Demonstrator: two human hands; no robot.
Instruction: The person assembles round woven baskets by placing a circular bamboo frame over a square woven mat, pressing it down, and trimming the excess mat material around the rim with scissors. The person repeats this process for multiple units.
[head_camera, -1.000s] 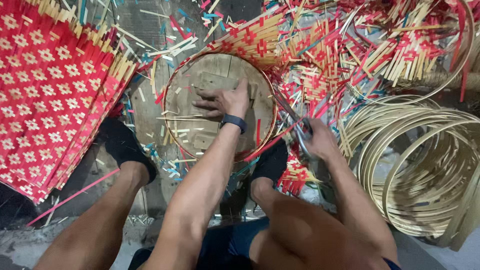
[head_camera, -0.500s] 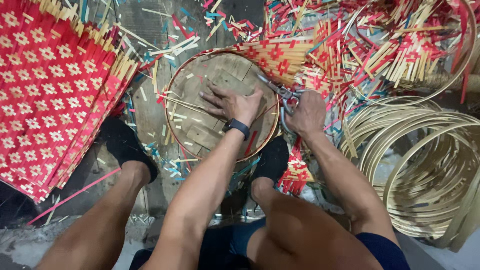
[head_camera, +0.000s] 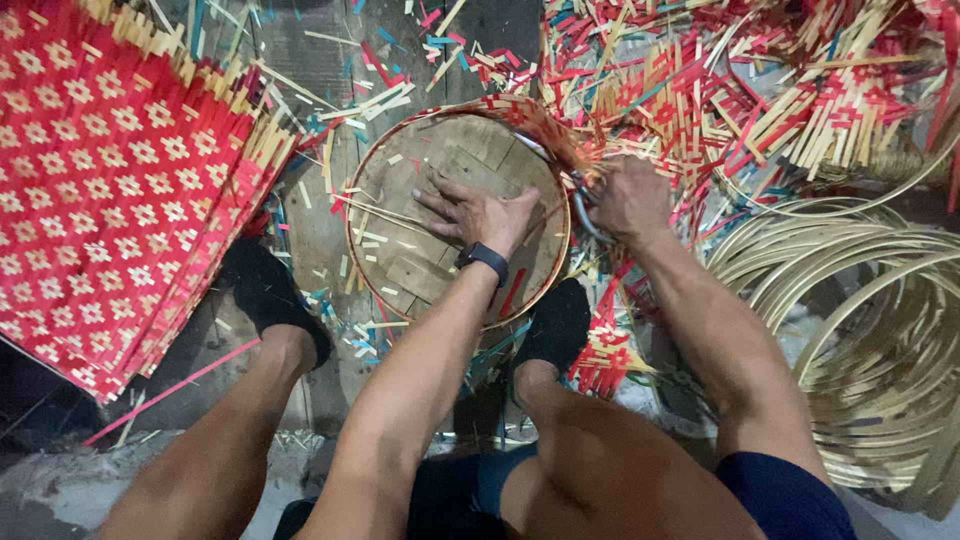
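Note:
My left hand (head_camera: 478, 211), with a dark watch on its wrist, lies flat with spread fingers on a round wooden board (head_camera: 420, 255) ringed by a thin bamboo hoop (head_camera: 352, 245). My right hand (head_camera: 630, 197) grips a pair of metal shears (head_camera: 578, 205) at the hoop's right edge, where a red and tan woven mat edge (head_camera: 545, 125) curls over the rim. The blades are mostly hidden by the hand and the weave.
A large red and white woven mat (head_camera: 105, 190) lies at the left. Cut strips and woven scraps (head_camera: 780, 90) pile up at the top right. A stack of bamboo hoops (head_camera: 860, 330) sits at the right. My dark shoes (head_camera: 265, 290) flank the board.
My right hand moved up and left along the hoop's right rim with the shears. My left hand shifted slightly on the board and stays pressed flat.

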